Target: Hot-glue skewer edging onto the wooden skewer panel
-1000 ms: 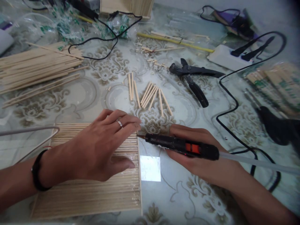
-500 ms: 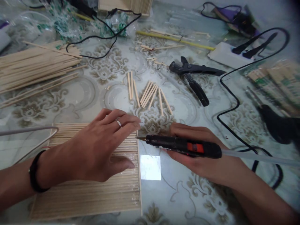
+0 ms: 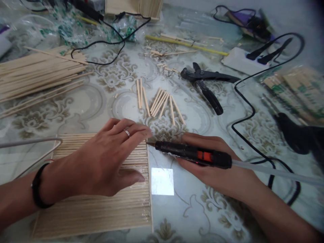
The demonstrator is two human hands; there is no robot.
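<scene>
My left hand (image 3: 101,162), with a ring and a black wristband, lies over a flat panel of thin wooden sticks (image 3: 101,211) set side by side. Its fingers stretch toward the panel's far right corner, and the thumb is apart from them. My right hand (image 3: 215,168) is closed around a black hot glue gun (image 3: 187,153) with a red switch. The gun's metal tip is at the panel's right edge, just below my left fingertips; whether it touches cannot be told. Shiny glue strands show along that edge.
Short cut sticks (image 3: 159,103) lie beyond my hands, with black cutters (image 3: 205,81) to their right. A pile of long sticks (image 3: 43,72) is at the left. A white power strip (image 3: 238,60) and black cord (image 3: 243,125) lie at the right. A wooden box (image 3: 134,7) stands behind.
My right hand has moved the glue gun's tip slightly farther away along the panel's right edge. My left hand has stayed nearly in place.
</scene>
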